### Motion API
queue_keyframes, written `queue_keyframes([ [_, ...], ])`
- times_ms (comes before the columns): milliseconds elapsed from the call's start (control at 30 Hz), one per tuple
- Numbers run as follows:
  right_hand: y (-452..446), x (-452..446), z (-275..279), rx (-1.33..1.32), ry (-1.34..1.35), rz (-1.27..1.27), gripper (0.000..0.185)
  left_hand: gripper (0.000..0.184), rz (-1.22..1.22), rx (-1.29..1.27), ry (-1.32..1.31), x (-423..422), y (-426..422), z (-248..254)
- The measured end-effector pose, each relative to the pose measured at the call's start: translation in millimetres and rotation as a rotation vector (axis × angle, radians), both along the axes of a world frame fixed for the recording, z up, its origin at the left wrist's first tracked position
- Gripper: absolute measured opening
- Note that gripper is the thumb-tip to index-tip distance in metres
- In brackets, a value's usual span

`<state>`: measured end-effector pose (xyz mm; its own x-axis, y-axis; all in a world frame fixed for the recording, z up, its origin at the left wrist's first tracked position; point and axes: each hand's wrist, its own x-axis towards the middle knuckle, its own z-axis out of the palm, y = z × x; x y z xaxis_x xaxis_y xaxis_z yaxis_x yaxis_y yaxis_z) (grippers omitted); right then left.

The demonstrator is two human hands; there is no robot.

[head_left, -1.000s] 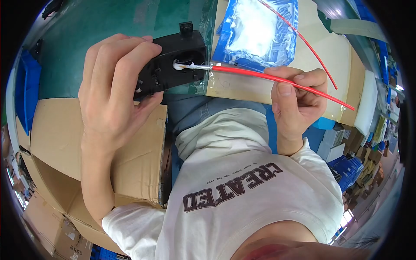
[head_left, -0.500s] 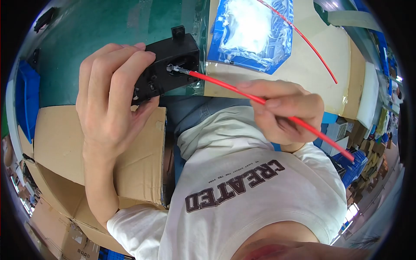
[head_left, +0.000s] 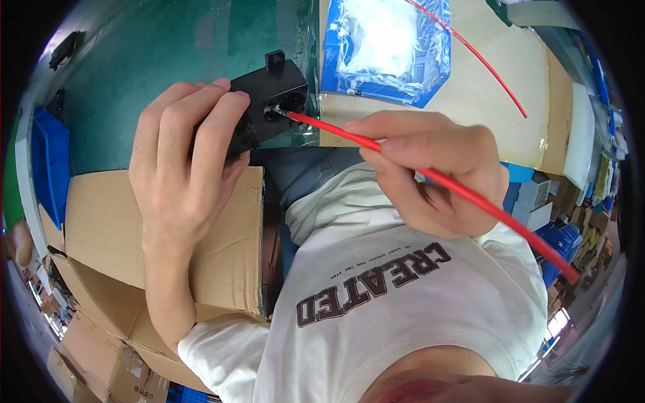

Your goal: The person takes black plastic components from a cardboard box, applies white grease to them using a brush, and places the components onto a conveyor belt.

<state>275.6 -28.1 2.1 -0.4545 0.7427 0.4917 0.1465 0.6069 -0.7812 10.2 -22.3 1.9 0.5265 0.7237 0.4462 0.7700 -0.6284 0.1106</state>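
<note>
My left hand (head_left: 185,158) is closed around a black plastic housing (head_left: 272,87) and holds it tilted above the green work surface. Between the thumb and fingers of my right hand (head_left: 440,164) is a thin red-handled brush (head_left: 336,129). Its tip, with white paste on it, is at a round opening in the housing's face; how deep it reaches I cannot tell. A blue tray (head_left: 430,96) holding white paste (head_left: 379,43) sits just beyond my right hand. Another thin red stick (head_left: 494,77) lies across the tray's edge and the beige board.
The green tabletop (head_left: 154,74) spans the far left, and a beige cardboard sheet (head_left: 500,127) covers the right side. An open cardboard box (head_left: 222,248) stands below my left forearm. At the far left is a blue bin (head_left: 50,164).
The brush tip has shifted slightly right and down, and its rear end has swung down and right. My left hand and the housing have also moved slightly right and down in view.
</note>
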Motion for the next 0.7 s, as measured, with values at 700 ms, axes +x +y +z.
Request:
queue_keyframes([
  [700, 18, 19, 11, -0.078, 0.293, -0.124, 0.017, 0.076, -0.016, -0.008, 0.003, -2, 0, 0],
])
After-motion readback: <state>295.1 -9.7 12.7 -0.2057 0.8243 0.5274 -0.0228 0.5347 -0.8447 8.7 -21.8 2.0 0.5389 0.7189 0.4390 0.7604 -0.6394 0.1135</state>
